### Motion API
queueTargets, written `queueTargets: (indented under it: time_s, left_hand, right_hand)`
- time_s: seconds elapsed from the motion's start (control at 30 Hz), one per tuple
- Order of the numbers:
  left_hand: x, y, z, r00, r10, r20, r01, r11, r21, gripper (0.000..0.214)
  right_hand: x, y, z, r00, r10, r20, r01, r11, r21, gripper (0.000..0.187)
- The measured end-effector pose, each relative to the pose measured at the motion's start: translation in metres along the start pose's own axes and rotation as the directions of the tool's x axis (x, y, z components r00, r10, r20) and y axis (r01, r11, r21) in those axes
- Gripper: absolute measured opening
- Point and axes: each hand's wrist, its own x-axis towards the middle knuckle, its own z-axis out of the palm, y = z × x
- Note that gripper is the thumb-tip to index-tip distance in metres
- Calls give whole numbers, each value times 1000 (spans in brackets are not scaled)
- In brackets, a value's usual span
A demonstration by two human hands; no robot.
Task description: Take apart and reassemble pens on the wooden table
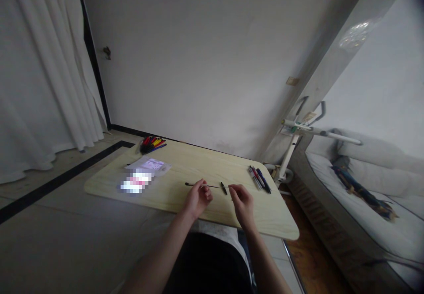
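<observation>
My left hand (200, 197) is closed in a pinch around a slim pen (190, 184) held level just above the table. Its dark end points left, and a thin rod like a refill (213, 186) sticks out to the right of my fingers. My right hand (242, 199) has thumb and forefinger pressed together; a tiny light tip shows at them, too small to name. Between my two hands a short black pen part (223, 188) lies on the light wooden table (179, 199).
Several pens (260, 179) lie together at the table's right. At the far left are a bundle of coloured pens (152, 144), a clear plastic packet (152, 165) and a bright blurred screen (136, 181). A white exercise frame (289, 152) and a sofa (357, 197) stand to the right.
</observation>
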Motion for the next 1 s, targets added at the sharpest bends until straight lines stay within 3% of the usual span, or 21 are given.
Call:
queueTargets:
  time_s: [0.33, 1.0]
  left_hand:
    - [-1, 0, 2, 1000, 3, -8, -3, 1000, 12, 12]
    - [-3, 1, 5, 1000, -4, -13, 4, 1000, 9, 12]
  right_hand:
    - [9, 16, -5, 1000, -22, -14, 21, 997, -79, 24]
    - [19, 45, -1, 997, 4, 72, 15, 965, -262, 29]
